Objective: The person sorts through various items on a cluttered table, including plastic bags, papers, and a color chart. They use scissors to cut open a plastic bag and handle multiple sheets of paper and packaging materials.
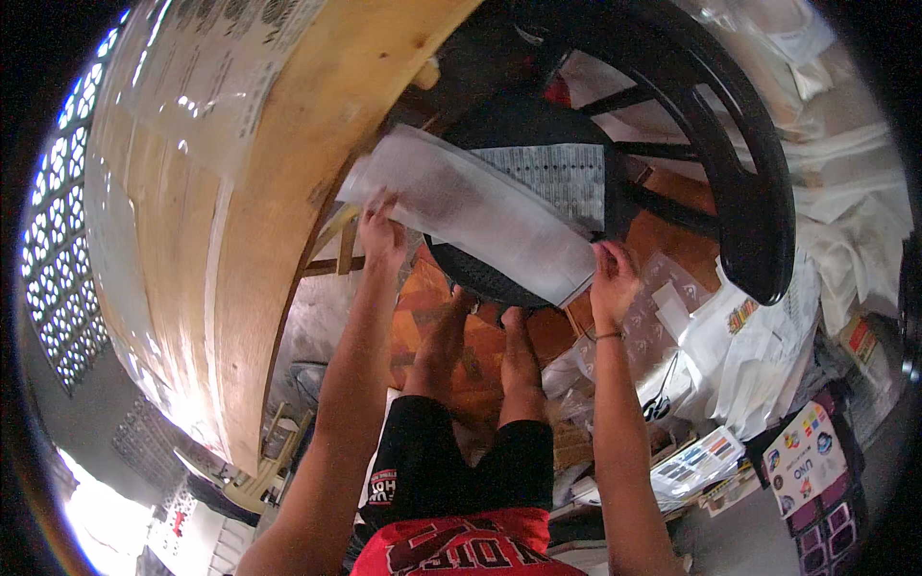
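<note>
A long, whitish folded sheet [475,209], perhaps plastic film or paper, stretches slantwise between my hands. My left hand [382,232] grips its lower edge near the left end, close to the wooden table. At the other end, the fingers of my right hand [614,279] pinch the sheet's right corner. Beneath it is the round seat of a black chair [533,122], partly hidden by the sheet. On that seat lies a printed sheet [562,176] with rows of grey marks, its lower left part covered.
A wooden table [338,93] under clear plastic [194,93] rises along the left. The chair's curved black backrest [763,209] stands at the right. White plastic bags [756,353] are heaped beyond it, with a sticker-covered board [803,461] at lower right. Orange-brown flooring [425,338] shows below.
</note>
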Demonstrator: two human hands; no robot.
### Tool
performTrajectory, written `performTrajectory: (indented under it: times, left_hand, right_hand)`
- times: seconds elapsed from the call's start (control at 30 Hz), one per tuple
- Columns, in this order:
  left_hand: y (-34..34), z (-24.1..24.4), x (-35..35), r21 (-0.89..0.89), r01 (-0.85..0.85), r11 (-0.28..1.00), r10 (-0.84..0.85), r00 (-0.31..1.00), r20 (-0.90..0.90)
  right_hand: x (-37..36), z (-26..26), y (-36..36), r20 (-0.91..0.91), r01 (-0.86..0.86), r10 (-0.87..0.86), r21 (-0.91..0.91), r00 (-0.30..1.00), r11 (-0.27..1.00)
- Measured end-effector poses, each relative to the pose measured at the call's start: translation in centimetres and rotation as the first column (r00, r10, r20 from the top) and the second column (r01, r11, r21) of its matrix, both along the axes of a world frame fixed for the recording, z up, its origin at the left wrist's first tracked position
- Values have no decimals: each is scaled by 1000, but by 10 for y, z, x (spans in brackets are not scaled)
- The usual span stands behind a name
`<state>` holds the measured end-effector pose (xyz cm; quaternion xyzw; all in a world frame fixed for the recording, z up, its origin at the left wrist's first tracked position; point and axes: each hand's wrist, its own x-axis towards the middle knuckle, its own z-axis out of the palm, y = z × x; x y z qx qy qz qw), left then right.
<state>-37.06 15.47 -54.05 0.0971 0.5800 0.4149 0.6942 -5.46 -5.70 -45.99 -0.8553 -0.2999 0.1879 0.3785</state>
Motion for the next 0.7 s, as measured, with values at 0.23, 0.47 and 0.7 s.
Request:
performTrajectory:
  times: [0.23,0.47,0.7]
  left_hand:
    - [-3,19,56,206,20,978,66,912,-405]
    - [-86,121,37,-87,300,950,-257,592,-764]
    - [-280,229,3,176,445,878,-315,816,-485]
  right_hand:
    - [-20,45,-40,95,-27,37,-108,995,994]
    - [-90,77,-61,-312,-109,92,-37,946,993]
    - [-148,97,-97,-717,-476,279,-82,638,876]
